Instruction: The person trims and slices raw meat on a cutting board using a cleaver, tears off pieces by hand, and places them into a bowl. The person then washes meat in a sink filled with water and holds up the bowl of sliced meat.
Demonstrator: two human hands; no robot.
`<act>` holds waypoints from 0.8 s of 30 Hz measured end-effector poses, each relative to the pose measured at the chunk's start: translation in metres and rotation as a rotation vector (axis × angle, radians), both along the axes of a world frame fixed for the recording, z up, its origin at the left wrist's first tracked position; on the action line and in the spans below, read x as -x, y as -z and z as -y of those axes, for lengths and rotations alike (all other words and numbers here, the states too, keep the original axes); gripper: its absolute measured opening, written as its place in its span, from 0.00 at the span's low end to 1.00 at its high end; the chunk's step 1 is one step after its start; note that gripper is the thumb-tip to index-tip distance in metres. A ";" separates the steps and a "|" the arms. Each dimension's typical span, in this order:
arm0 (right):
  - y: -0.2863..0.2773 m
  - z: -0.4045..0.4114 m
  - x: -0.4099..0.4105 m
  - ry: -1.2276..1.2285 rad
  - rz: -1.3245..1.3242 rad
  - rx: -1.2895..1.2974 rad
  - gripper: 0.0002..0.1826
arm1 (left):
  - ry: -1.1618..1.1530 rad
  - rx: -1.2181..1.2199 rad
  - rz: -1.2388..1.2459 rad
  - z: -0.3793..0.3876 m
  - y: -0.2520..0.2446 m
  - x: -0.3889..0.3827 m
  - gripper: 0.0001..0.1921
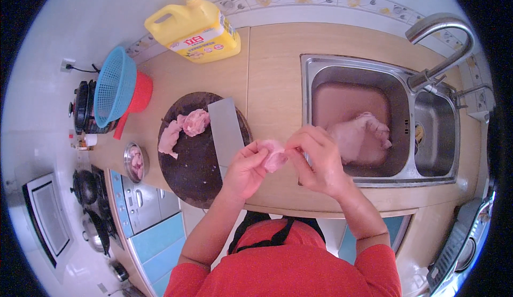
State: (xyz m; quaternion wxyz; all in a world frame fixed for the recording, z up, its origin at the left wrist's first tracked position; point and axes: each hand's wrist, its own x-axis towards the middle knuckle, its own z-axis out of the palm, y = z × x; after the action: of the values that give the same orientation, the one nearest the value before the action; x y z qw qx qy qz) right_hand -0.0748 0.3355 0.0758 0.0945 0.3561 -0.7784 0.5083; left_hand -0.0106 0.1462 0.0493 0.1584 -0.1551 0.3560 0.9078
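My left hand (247, 173) holds a small piece of raw meat (275, 161) between thumb and fingers, above the counter's front part. On its right side, the fingertips of my right hand (320, 162) pinch the edge of the same piece. A round dark chopping board (196, 181) lies left of my hands. Across the board's right part rests a cleaver (226, 124), its handle partly hidden by my left hand. Two more raw pieces, a rounded lump of meat (196, 122) and a pale strip of meat (170, 137), lie on the board.
A large piece of raw meat (356, 136) sits in pinkish water in the steel sink (306, 84), under a faucet (445, 66). A metal bowl (129, 173) holds meat pieces. Behind stand a yellow detergent jug (196, 32), a blue colander (115, 88) and a red plastic vessel (141, 92).
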 end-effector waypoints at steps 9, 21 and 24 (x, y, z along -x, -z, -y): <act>0.037 -0.022 0.038 0.274 0.754 0.399 0.01 | -0.079 -0.049 0.092 0.012 0.007 -0.008 0.14; 0.288 -0.090 0.155 0.535 0.113 -1.221 0.08 | -0.225 -0.194 0.131 0.037 -0.001 -0.017 0.17; 0.249 -0.066 0.157 0.474 0.039 -1.129 0.06 | -0.216 -0.241 0.049 0.045 -0.001 -0.019 0.16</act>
State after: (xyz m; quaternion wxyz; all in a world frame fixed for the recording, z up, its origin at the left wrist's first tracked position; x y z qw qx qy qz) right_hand -0.2313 0.4015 -0.1735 -0.0126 0.1590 -0.9871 -0.0111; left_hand 0.0087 0.1013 0.0501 0.0857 -0.1943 0.2218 0.9517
